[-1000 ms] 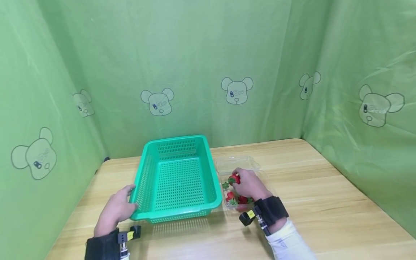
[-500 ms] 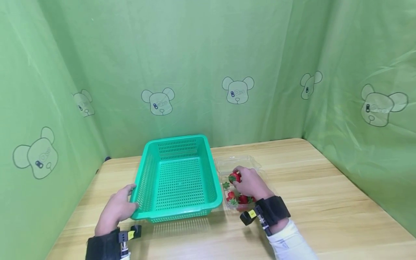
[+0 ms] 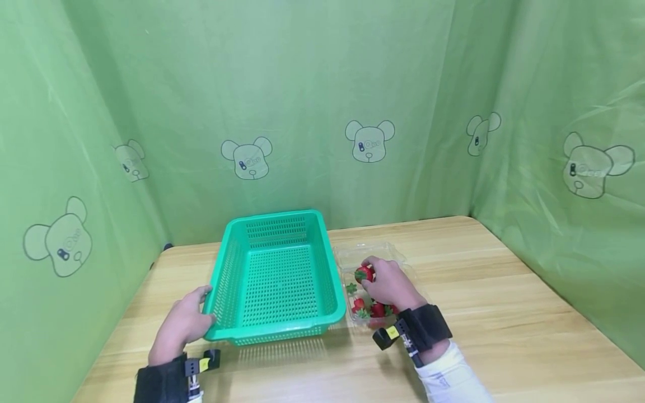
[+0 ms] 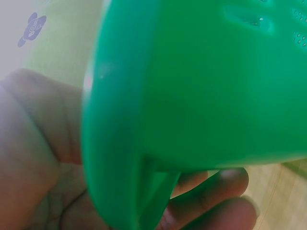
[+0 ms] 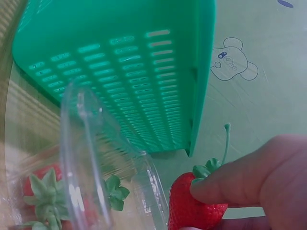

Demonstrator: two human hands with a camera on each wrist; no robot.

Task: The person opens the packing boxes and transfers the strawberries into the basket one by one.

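Note:
My left hand (image 3: pixel 185 318) grips the near left rim of a green plastic basket (image 3: pixel 332 291). In the left wrist view, several fingers (image 4: pixel 211 196) reach under that rim. The basket has slotted walls, and nothing lies on its perforated floor. To its right, my right hand (image 3: pixel 388 282) pinches a red strawberry (image 5: pixel 192 206) between thumb and fingers, over an opened clear plastic box (image 3: pixel 347 322). The green leaves and a thin stem of this strawberry show beside the thumb in the right wrist view. More strawberries (image 3: pixel 378 309) lie in the box, partly hidden by the right hand.
A light wooden table (image 3: pixel 484 313) carries the basket and the box. The box's clear lid (image 3: pixel 370 253) is folded back on the far side. Green curtains (image 3: pixel 302 101) with bear-head drawings surround the table at the back and both sides.
The strawberry in my right hand has turned slightly between the fingers. My left hand and the basket stay in place.

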